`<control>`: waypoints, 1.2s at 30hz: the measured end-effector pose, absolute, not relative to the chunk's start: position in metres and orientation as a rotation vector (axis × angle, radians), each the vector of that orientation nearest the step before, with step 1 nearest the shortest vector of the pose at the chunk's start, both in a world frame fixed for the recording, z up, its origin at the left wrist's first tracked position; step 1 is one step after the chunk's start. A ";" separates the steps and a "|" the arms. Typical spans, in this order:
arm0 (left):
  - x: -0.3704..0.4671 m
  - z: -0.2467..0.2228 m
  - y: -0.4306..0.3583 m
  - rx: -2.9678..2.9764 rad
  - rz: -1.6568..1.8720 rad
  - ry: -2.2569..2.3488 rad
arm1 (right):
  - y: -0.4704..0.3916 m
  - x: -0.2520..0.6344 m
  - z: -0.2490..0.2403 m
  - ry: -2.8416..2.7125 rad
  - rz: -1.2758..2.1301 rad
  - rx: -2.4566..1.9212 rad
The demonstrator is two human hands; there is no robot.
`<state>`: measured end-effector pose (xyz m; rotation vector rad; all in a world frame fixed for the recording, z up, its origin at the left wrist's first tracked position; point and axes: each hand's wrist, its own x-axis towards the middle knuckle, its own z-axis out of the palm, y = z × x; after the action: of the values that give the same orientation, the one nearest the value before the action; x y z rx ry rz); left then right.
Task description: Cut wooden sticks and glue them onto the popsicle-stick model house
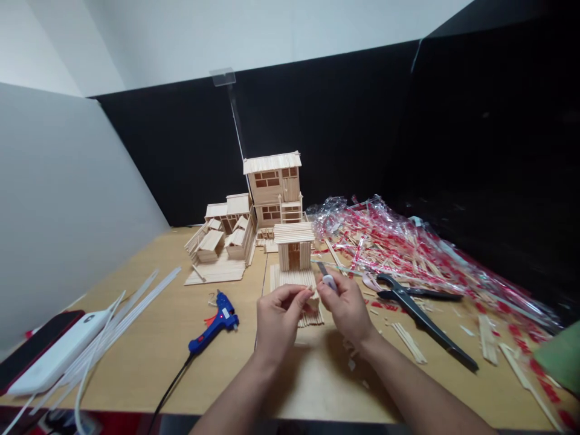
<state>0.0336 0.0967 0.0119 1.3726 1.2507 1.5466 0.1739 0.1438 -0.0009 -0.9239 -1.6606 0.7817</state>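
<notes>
Fingers pinched together, my left hand (281,314) holds something small, perhaps a short bit of wooden stick, too tiny to make out. My right hand (347,308) grips a white-handled utility knife (329,281), its blade pointing up and away. The two hands nearly meet at the fingertips. Just beyond them stands a small stick-built hut (293,248) with a slatted roof, on a base of sticks (290,277) partly hidden by my hands. Behind it rises a taller stick house (274,187), and a low walled stick model (222,238) stands to its left.
A blue glue gun (216,323) lies on the table (181,326) left of my hands. White glue sticks (122,326), a white power bank (58,356) and a dark phone (34,344) lie far left. Black shears (421,308) and crumpled red-printed wrappers with sticks (389,241) cover the right.
</notes>
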 end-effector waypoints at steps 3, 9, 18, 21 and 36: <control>0.021 0.017 0.103 1.386 1.587 1.332 | 0.164 0.191 -0.004 -1.699 0.703 -1.061; -0.015 0.031 0.131 1.706 1.448 1.404 | 0.186 0.228 -0.011 -2.027 0.733 -1.244; -0.027 0.043 0.163 1.950 1.315 1.441 | 0.180 0.232 0.006 -1.874 0.445 -1.402; -0.022 0.046 0.166 2.045 1.306 1.442 | 0.180 0.210 0.027 -1.787 0.403 -1.252; -0.030 0.048 0.179 2.269 1.488 1.446 | 0.201 0.156 0.036 -1.802 0.315 -1.024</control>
<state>-0.0304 0.1794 0.0483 2.2688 1.4459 1.4878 0.1564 0.2013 0.0363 -1.0242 -1.8018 0.3149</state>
